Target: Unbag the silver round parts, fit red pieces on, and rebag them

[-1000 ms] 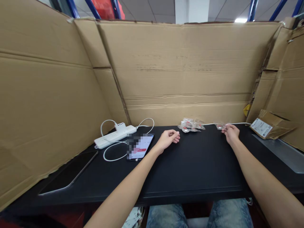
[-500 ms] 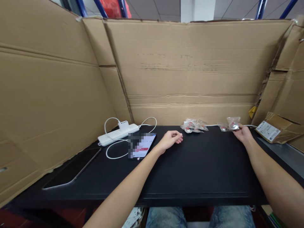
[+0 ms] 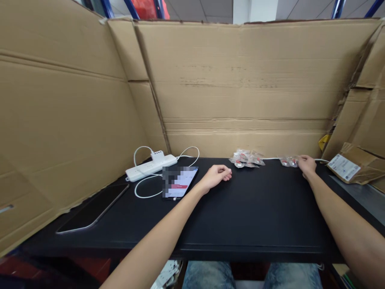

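My left hand [image 3: 217, 176] rests on the black table with its fingers loosely curled in, and nothing shows in it. Further right, my right hand [image 3: 306, 164] is low at the back of the table. Its fingers close at the right end of a small clear plastic bag [image 3: 292, 161] with round silver and red parts inside; the fingertips are partly hidden. A second such bag lies against it on the left. Between my hands, near the back wall, is a pile of several similar clear bags [image 3: 246, 159].
Cardboard walls [image 3: 240, 80] enclose the black table [image 3: 255, 216]. On the left are a white power strip [image 3: 150, 168] with cables, a lit phone [image 3: 183, 182] and a dark tablet-like slab [image 3: 93, 210]. At the right lies an opened brown package [image 3: 357, 162] with a white label.
My right hand has lowered the clear bag from a raised position to the tabletop beside the other bag. My left hand stays in place. The view has shifted slightly.
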{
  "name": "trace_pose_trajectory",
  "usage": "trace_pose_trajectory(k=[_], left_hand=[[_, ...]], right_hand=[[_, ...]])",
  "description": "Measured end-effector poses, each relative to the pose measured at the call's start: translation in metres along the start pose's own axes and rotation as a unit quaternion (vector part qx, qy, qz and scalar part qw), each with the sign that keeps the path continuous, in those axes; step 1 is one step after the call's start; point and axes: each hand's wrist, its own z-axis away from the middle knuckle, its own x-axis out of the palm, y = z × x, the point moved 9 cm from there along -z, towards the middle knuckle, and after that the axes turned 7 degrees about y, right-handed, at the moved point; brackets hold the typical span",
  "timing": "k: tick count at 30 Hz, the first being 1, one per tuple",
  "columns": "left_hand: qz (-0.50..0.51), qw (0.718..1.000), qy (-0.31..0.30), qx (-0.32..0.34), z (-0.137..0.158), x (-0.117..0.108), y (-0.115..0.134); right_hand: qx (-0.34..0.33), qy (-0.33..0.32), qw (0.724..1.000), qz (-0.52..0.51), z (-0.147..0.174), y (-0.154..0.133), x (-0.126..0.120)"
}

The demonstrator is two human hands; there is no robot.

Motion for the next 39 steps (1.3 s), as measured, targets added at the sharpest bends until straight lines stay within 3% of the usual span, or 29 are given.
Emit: trace_pose_trajectory(k=[5, 11, 16, 20, 24, 28, 34, 36, 39], left_hand=[[-0.008, 1.000, -0.007, 0.005, -0.001, 0.001, 0.001], [-0.007, 1.000, -0.006, 0.013, -0.002, 0.002, -0.001], [-0.090, 0.994, 0.026, 0.062, 0.000, -0.002, 0.005], [-0.256, 0.951, 0.050, 0.164, 0.008, 0.002, 0.022], [-0.353, 0.914, 0.025, 0.200, 0.011, 0.014, 0.021], [-0.397, 0.896, -0.007, 0.199, 0.009, 0.024, 0.014], [-0.403, 0.895, -0.028, 0.188, 0.004, 0.028, 0.008], [-0.394, 0.899, -0.030, 0.190, 0.003, 0.028, 0.008], [-0.390, 0.900, -0.033, 0.190, 0.005, 0.026, 0.008]], right_hand=[[-0.069, -0.038, 0.989, 0.128, 0.003, -0.009, 0.000], [-0.138, -0.086, 0.964, 0.210, 0.013, -0.016, 0.007], [-0.263, -0.150, 0.891, 0.339, 0.045, -0.026, 0.017], [-0.303, -0.154, 0.856, 0.390, 0.071, -0.034, 0.013], [-0.332, -0.153, 0.850, 0.379, 0.093, -0.049, 0.010], [-0.376, -0.200, 0.845, 0.325, 0.132, -0.073, 0.024], [-0.435, -0.317, 0.807, 0.242, 0.199, -0.111, 0.072], [-0.410, -0.346, 0.807, 0.250, 0.205, -0.111, 0.085], [-0.401, -0.337, 0.819, 0.235, 0.201, -0.113, 0.087]])
